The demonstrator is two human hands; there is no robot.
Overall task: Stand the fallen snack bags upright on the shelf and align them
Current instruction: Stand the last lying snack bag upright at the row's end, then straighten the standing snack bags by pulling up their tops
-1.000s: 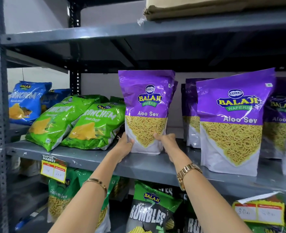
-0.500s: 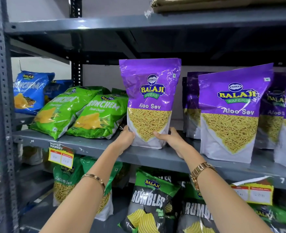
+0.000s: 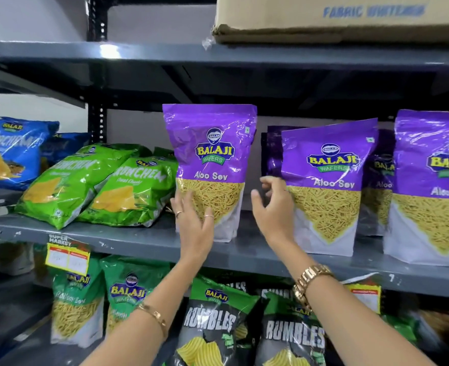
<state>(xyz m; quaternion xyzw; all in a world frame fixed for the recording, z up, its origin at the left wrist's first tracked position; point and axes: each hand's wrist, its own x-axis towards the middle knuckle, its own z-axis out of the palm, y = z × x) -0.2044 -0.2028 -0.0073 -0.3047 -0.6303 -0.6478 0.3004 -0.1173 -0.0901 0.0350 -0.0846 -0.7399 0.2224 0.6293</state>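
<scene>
A purple Aloo Sev bag point(image 3: 209, 154) stands upright on the grey middle shelf point(image 3: 144, 240). My left hand point(image 3: 194, 223) rests flat against its lower front, fingers spread. My right hand point(image 3: 273, 207) hovers just to the right of it with fingers apart, holding nothing, close to a second purple Aloo Sev bag point(image 3: 326, 186) that leans slightly. Two green Crunchem bags point(image 3: 86, 180) lie tilted on their backs at the left of the same shelf. More purple bags point(image 3: 432, 186) stand at the right.
Blue bags point(image 3: 12, 151) sit at the far left behind the rack post. A cardboard box point(image 3: 342, 19) rests on the top shelf. Rumbles bags point(image 3: 212, 320) and green Ratlami Sev bags point(image 3: 78, 299) fill the shelf below. A price tag point(image 3: 67, 257) hangs on the shelf edge.
Both hands have let go of the purple bag's bottom corners. The left hand now lies flat on its front; the right has lifted off and moved right. The bag stands on the shelf.
</scene>
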